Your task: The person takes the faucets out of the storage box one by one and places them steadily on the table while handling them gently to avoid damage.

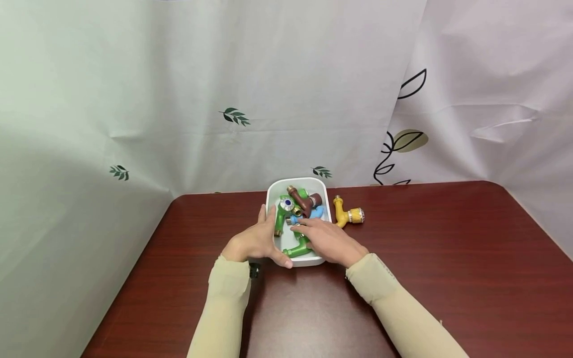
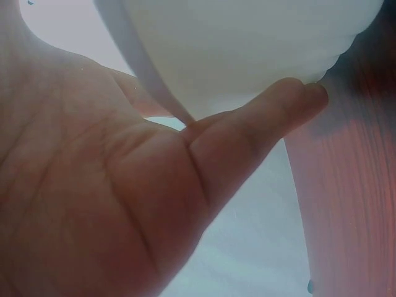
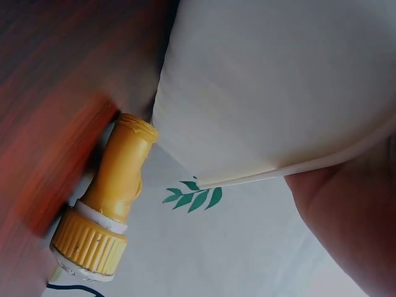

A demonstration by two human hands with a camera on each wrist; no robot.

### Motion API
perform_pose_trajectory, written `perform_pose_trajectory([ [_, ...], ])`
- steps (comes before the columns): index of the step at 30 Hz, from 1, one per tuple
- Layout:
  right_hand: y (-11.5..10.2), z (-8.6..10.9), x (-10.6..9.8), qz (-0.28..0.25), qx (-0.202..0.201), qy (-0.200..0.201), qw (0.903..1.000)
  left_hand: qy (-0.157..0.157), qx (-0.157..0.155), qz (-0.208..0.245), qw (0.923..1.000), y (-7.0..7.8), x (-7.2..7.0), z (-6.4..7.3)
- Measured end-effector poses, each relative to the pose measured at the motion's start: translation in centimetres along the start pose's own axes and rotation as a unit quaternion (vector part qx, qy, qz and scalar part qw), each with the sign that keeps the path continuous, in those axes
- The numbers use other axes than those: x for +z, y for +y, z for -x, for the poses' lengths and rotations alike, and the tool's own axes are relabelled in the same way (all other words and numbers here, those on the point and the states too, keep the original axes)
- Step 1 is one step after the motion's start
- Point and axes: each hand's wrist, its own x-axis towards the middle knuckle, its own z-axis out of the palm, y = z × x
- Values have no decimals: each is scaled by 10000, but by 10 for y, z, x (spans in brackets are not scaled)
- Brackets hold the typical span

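A white tray (image 1: pixel 299 262) stands at the table's far edge. Inside lie a green faucet (image 1: pixel 280 219) with a silver-and-blue knob, a brown faucet (image 1: pixel 309 203) and a blue faucet (image 1: pixel 317 212). My left hand (image 1: pixel 257 239) rests against the tray's left side, fingers and thumb spread; its wrist view shows straight fingers on the outer wall. Over the right rim reaches my right hand (image 1: pixel 329 239), fingers and thumb holding another green faucet (image 1: pixel 301 247) low in the tray, its far end hidden under the palm. A yellow faucet (image 1: pixel 343 217) lies just right of the tray.
The dark red wooden table (image 1: pixel 425 248) runs out to both sides. Behind it hangs a pale curtain (image 1: pixel 286 89) with leaf prints, close to the tray's far end. In the right wrist view, the yellow faucet (image 3: pixel 108 198) lies beside the tray wall.
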Motion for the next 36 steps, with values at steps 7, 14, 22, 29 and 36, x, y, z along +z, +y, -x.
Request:
perform_pose_trajectory([
  [7,-1,-2,-1,-23,70,49,10000,-17,-27,15,10000,1,0,0],
  [14,0,-1,0,-151,104,158,9997,-13,-28,46,10000,-1,1,-1],
  [22,2,1,-1,-345,194,175,9991,-14,1,77,10000,0,1,-1],
  [29,3,2,-2,-360,106,231,9990,-10,12,122,9999,0,1,-2],
  [36,3,0,0,-575,234,226,9978,-1,7,135,9999,-2,1,-2],
])
